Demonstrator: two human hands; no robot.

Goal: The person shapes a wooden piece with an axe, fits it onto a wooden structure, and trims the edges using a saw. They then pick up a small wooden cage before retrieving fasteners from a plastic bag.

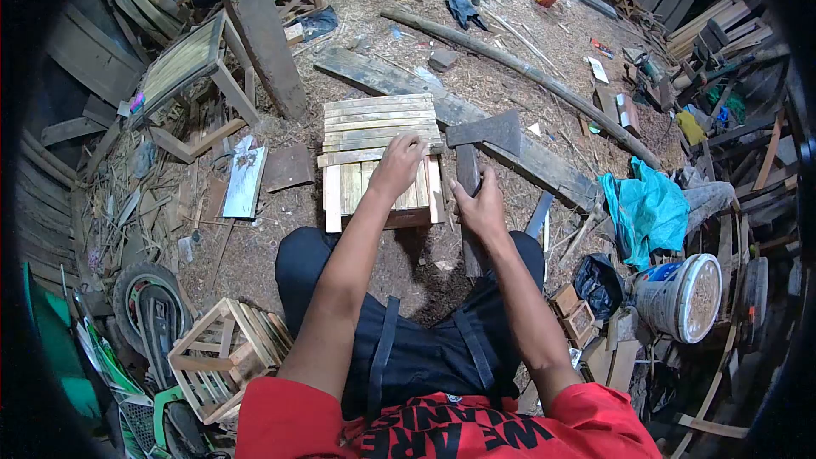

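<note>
**One hand flat on a slatted crate, the other closed round a hatchet**

The person sits low over a sawdust-covered floor (255, 263), knees apart. A small slatted crate (374, 119) stands on the ground just ahead of them, close enough to reach with bent arms. It sits square to the body with its top slats running side to side, which puts its near edge right under the hands.

The left hand (398, 166) lies on the near part of the crate top, open with the fingers spread and pressed flat on the slats. It grips nothing, and the flat press looks meant to keep the light crate from shifting.

The right hand (480, 204) is closed tightly round the handle of a hatchet (489, 132), taking it high up near the head. The dark blade lies just beside the crate's right corner and points away from the body. Such a short hold probably gives closer control.

A long plank (399, 81) lies behind the crate. A second crate (225, 357) lies by the left knee. A white bucket (684, 297) and a teal cloth (650, 208) are off to the right.
</note>
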